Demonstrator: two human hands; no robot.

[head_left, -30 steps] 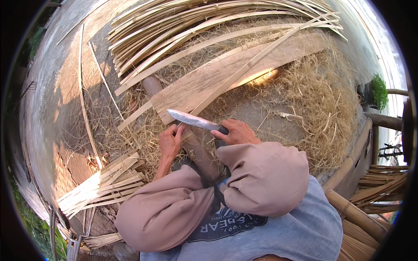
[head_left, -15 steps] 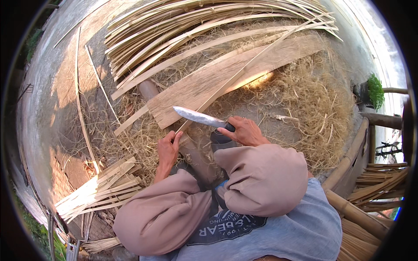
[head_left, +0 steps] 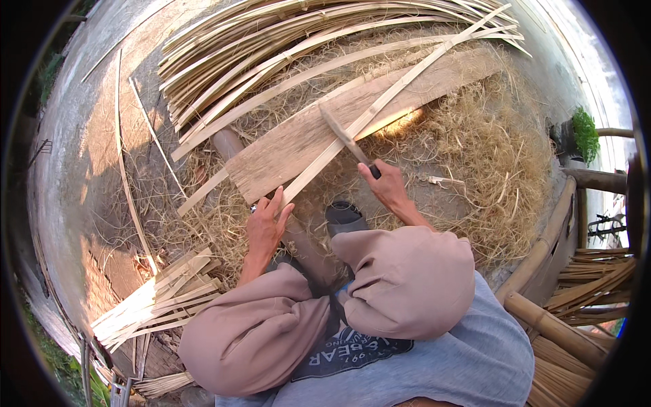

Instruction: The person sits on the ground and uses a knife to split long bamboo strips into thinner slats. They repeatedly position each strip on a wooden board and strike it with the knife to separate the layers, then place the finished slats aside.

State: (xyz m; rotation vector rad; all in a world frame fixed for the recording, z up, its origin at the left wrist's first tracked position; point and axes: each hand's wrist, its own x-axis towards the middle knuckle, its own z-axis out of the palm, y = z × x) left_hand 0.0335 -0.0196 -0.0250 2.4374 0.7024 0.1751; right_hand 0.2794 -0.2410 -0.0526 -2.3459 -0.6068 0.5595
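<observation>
A long pale bamboo strip lies slantwise across a wide wooden board. My left hand is at the strip's near end, thumb and fingers closed about it by the board's lower corner. My right hand grips a knife by its dark handle. The blade crosses over the strip and points up and left; whether its edge touches the strip is hard to tell.
Beyond the board lies a big pile of bamboo strips. Curly shavings cover the ground at right. Shorter strips are heaped at lower left. Bamboo poles edge the right side, near a green plant.
The knife has swung from pointing left to pointing up and left, over the strip. The strip now shows its broad face. My left hand's fingers have shifted at its near end.
</observation>
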